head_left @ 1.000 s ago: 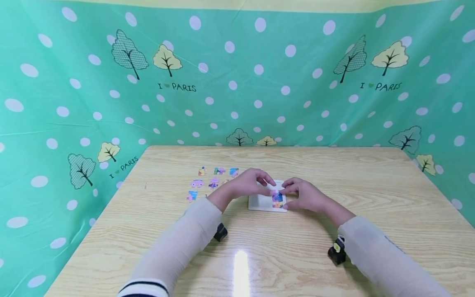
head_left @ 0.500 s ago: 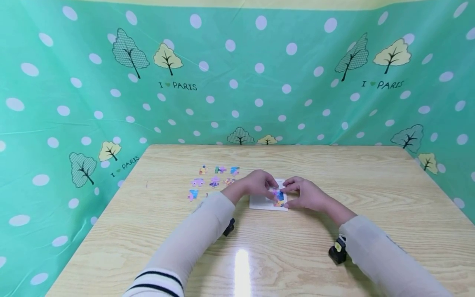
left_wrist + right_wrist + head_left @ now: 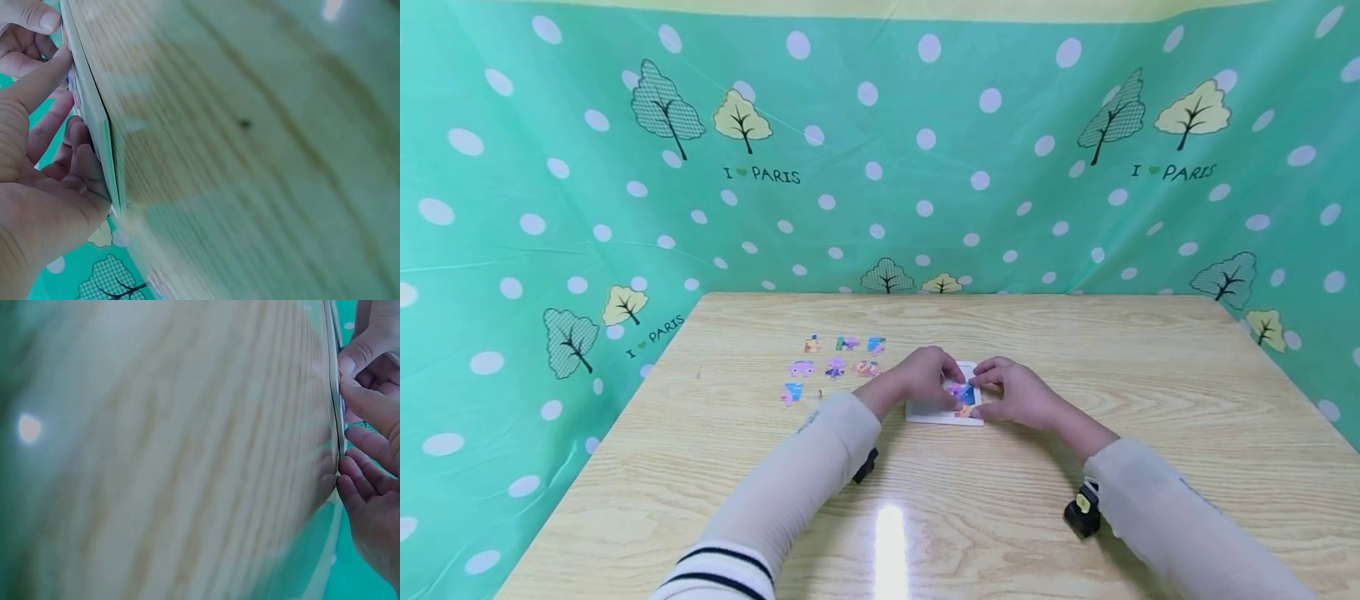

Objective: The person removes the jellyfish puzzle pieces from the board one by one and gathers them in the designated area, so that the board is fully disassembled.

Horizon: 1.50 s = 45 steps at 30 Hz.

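Note:
A small white puzzle tray (image 3: pixel 925 412) lies flat on the wooden table (image 3: pixel 1075 350), with a few colourful pieces (image 3: pixel 964 398) fitted in its right side. My left hand (image 3: pixel 922 377) curls over the tray's left part, and its thumb and fingertips (image 3: pixel 60 67) pinch a puzzle piece down among the fitted ones. My right hand (image 3: pixel 1015 393) holds the tray's right edge between its thumb (image 3: pixel 358 354) and its curled fingers (image 3: pixel 373 407). The wrist views show the tray (image 3: pixel 94 119) edge-on, so the pinched piece is mostly hidden.
Several loose puzzle pieces (image 3: pixel 836 367) lie in rows on the table, left of the tray. A green spotted cloth (image 3: pixel 880 167) walls the table on three sides. Small black wrist cameras (image 3: pixel 1081 510) hang under both sleeves.
My left hand has lowered the piece it held above the tray onto the tray beside the fitted ones. The right hand has stayed at the tray's right edge.

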Each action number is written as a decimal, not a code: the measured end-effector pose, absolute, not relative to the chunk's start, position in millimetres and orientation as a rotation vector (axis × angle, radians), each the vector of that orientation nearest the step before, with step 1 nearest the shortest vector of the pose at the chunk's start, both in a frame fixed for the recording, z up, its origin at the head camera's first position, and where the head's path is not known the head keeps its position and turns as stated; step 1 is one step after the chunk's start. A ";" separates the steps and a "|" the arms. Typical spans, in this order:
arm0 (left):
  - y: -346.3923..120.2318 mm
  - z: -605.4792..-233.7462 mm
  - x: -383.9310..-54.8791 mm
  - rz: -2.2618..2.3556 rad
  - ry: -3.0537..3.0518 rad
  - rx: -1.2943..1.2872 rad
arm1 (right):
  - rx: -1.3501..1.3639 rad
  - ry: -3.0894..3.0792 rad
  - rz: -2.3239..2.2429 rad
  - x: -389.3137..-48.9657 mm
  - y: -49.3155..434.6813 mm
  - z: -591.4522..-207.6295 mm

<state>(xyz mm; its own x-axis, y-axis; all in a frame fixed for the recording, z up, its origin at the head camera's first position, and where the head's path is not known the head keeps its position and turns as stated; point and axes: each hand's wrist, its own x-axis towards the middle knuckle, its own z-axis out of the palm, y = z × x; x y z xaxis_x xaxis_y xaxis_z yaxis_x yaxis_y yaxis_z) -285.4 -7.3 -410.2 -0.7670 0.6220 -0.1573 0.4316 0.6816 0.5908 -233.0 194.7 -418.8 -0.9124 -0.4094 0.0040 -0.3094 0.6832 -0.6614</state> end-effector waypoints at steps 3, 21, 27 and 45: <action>-6.3 -410.7 -284.6 0.770 2.548 0.823 | -0.586 2.761 -1.047 -232.3 194.5 -419.1; -10.7 -411.6 -284.3 0.993 2.471 0.731 | -0.538 2.774 -1.034 -230.6 192.5 -421.7; -12.2 -411.9 -286.8 1.086 2.412 0.688 | -0.551 2.774 -1.031 -230.4 193.2 -421.9; -33.0 -407.7 -289.0 1.354 2.225 0.593 | -0.563 2.774 -1.015 -233.0 195.4 -421.4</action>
